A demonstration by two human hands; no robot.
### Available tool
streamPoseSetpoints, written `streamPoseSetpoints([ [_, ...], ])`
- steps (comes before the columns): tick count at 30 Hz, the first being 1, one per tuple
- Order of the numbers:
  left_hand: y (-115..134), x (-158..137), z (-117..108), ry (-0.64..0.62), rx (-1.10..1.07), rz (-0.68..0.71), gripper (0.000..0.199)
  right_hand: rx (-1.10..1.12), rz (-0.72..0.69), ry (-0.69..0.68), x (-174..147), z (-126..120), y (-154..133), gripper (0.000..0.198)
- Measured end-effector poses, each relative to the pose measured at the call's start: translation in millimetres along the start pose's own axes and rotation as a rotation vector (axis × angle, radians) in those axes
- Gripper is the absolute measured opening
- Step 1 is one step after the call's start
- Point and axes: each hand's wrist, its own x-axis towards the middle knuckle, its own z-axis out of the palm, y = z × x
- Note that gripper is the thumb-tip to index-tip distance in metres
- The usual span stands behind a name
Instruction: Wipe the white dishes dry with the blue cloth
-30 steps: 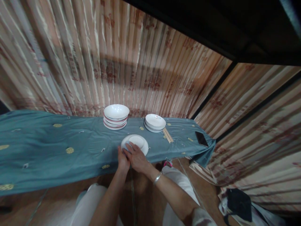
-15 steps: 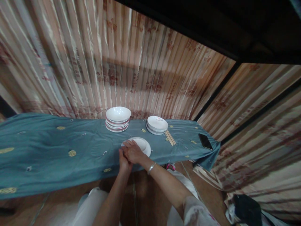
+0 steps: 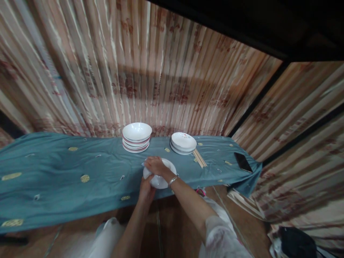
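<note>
A white plate (image 3: 164, 182) is held slightly tilted over the front part of the cloth-covered table. My left hand (image 3: 146, 187) grips its near left edge, the thumb over the rim and the other fingers mostly hidden below. Across the plate's upper left side lies my right hand (image 3: 156, 167), its fingers bent and pressed together. A small pale scrap (image 3: 143, 164) pokes out beyond those fingertips; I cannot make out what it is. A silver bangle (image 3: 173, 180) circles my right wrist.
Farther back stand a stack of white bowls and plates with reddish rims (image 3: 136, 138) and a lower stack of white dishes (image 3: 184, 142). Wooden chopsticks (image 3: 199, 158) lie beside the latter. A black phone (image 3: 243, 162) rests near the right end of the teal tablecloth (image 3: 61, 175).
The plate has come up and tilted, so more of its glossy surface shows. My left hand has shifted onto its near edge; my right hand has moved slightly up and right.
</note>
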Motion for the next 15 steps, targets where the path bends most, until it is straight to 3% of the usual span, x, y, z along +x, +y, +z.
streamPoseSetpoints([
  [8, -2.8, 0.3, 4.3, 0.13, 0.072, 0.068, 0.037, 0.045, -0.163, -0.104, 0.5, 3.5, -11.6, 0.023],
  [15, -0.6, -7.9, 12.8, 0.031, 0.131, 0.086, 0.038, 0.043, -0.036, -0.037, 12.2, -9.2, 22.1, 0.029],
])
